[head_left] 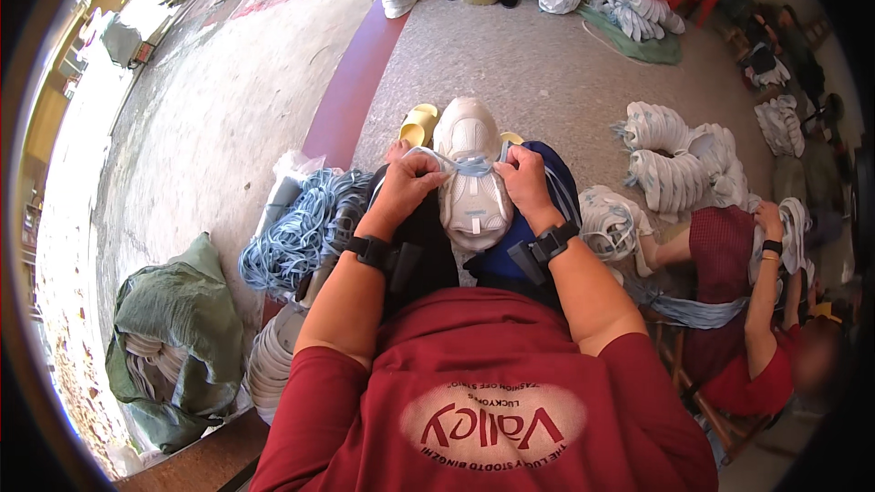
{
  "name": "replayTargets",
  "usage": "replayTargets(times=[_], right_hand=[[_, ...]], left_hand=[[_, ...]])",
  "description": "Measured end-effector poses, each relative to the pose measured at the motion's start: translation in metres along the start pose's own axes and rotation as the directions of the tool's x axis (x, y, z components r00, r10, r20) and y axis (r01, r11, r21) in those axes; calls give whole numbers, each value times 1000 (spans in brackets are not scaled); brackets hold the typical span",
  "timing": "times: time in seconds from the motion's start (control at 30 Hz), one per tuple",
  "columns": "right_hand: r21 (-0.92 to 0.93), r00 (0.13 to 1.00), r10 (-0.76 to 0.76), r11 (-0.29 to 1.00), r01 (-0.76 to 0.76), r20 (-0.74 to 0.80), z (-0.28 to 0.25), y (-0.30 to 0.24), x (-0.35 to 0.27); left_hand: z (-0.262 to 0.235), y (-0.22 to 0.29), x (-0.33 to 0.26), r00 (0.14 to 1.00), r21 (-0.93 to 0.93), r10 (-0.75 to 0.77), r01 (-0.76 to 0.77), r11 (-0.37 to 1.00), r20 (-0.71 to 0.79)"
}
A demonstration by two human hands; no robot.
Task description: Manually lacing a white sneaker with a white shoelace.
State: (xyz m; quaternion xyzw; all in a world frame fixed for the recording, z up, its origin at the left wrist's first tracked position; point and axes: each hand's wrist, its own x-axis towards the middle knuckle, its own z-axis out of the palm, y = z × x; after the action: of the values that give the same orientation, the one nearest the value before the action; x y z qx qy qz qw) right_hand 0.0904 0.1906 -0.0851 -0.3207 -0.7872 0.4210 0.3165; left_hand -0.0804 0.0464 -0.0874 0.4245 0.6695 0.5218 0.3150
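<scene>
A white shoe upper (463,123) with mesh panels rests between my knees, its rounded end pointing away from me. Across its middle lies a light-blue shoelace (474,166), looped over the upper. My left hand (410,184) pinches the lace at the left side of the upper, its fingers closed. On the opposite side my right hand (529,180) is closed on the lace too, thumb against fingers. Both hands sit close to the upper, and the lace runs between them. The lace's ends are partly hidden by my fingers.
To my left lies a tangled heap of blue laces (305,232), near a green sack (178,328) with pale pieces inside. Stacked white uppers (670,159) stand on the right, close to a seated co-worker (729,328) in red. Yellow slippers (420,125) are beyond my knees.
</scene>
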Motion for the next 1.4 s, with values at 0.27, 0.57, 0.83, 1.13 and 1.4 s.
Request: replayTargets(times=[0.27,0.57,0.83,1.13,1.4], right_hand=[[-447,973,-232,870,209,3,3,-17,-21],[-560,942,-308,761,328,133,6,-13,-25],[-545,942,-334,782,302,42,3,-28,-31],[-352,900,-405,828,436,162,29,-35,-18],[-385,895,-398,808,445,200,31,-35,-19]], left_hand=[[6,14,-2,998,-14,-44,44,999,-35],[16,8,2,986,-139,-143,130,982,-84],[15,8,4,989,336,-79,116,935,-121],[25,22,-3,972,425,-4,105,899,-233],[38,36,-21,993,757,88,1,654,-77]])
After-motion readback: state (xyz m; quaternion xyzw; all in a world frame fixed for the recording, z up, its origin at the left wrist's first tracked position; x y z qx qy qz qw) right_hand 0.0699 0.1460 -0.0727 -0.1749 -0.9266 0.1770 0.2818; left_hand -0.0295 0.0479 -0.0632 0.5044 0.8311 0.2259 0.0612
